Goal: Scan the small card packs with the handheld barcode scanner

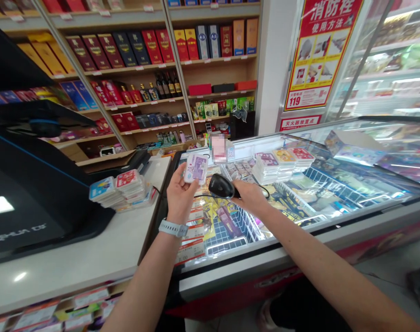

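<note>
Between the thumb and fingers of my left hand (182,193) is a small flat plastic pack (196,168) with a purple and white label, held up above the freezer's glass. My right hand (247,196) is closed around the handle of a black barcode scanner (221,186), whose head points left toward the pack, a short gap apart. A black cable runs from the scanner. Stacks of similar flat packs (282,165) with purple, yellow and red labels stand on the freezer top. More stacked packs (121,188) sit on the white counter to the left.
A glass-topped chest freezer (334,226) with wire baskets of wrapped goods lies below my hands. The black checkout machine (40,193) stands on the counter (78,263). An open cardboard box (355,146) rests at the freezer's far right. Shelves of boxed bottles (133,48) line the back.
</note>
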The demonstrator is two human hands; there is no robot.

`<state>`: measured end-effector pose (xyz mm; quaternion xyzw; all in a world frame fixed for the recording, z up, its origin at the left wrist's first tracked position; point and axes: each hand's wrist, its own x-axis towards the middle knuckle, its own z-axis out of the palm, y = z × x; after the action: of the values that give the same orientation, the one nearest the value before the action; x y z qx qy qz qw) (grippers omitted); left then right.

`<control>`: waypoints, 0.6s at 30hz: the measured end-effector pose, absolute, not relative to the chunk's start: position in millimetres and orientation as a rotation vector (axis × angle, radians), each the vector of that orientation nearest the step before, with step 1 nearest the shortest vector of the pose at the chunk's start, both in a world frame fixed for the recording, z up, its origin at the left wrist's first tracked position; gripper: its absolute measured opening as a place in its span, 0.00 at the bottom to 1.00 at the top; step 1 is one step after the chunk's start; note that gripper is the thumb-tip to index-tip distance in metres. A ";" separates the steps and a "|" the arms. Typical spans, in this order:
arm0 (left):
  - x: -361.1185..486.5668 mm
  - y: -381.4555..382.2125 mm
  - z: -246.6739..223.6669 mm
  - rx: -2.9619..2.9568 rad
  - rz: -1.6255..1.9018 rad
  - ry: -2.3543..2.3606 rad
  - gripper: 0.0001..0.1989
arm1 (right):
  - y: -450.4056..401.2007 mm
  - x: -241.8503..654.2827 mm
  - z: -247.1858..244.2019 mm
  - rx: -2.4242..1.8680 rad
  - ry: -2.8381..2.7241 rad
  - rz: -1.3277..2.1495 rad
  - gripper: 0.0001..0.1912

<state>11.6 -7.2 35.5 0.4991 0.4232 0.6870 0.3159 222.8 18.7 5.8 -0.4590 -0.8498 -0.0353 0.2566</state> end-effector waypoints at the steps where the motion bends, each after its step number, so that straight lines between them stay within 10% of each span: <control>1: 20.9 -11.7 41.5 1.371 1.787 1.081 0.33 | 18.5 222.4 5.8 -1.252 -2.316 -0.100 0.14; 18: 3.5 69.7 55.8 1.735 1.596 1.560 0.22 | 17.1 225.2 2.0 -1.110 -2.220 -0.129 0.16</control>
<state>3.5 69.7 55.8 0.6062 0.5449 0.5577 0.1568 225.2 17.1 2.0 -0.4227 -0.8456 -0.0492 0.3222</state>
